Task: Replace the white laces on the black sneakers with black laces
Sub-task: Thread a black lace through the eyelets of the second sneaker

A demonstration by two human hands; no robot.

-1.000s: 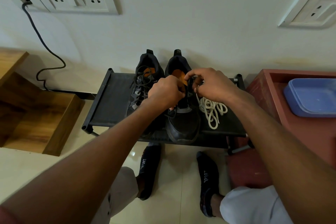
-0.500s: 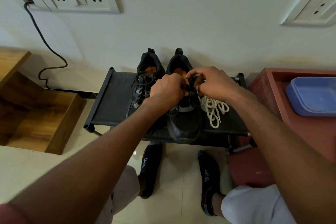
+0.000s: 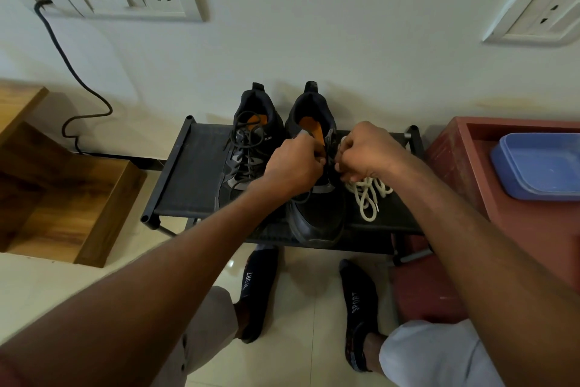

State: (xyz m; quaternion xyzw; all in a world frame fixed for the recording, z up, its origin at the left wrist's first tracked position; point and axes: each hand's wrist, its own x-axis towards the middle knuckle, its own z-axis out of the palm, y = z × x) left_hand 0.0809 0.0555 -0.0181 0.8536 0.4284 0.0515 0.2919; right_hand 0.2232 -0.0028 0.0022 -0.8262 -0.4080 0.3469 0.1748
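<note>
Head view shows me both hands over the right sneaker [image 3: 317, 198], which stands on the black rack [image 3: 191, 173] beside the left sneaker [image 3: 248, 151], already laced in black. My left hand [image 3: 292, 167] and right hand [image 3: 367, 151] each curl closed near the upper eyelets, I judge on the black lace [image 3: 329, 148], though its ends are hidden. The removed white laces [image 3: 367, 195] lie just beside. The lace looks thin, soft and limp, so I should pinch it close to the stiff tip.
</note>
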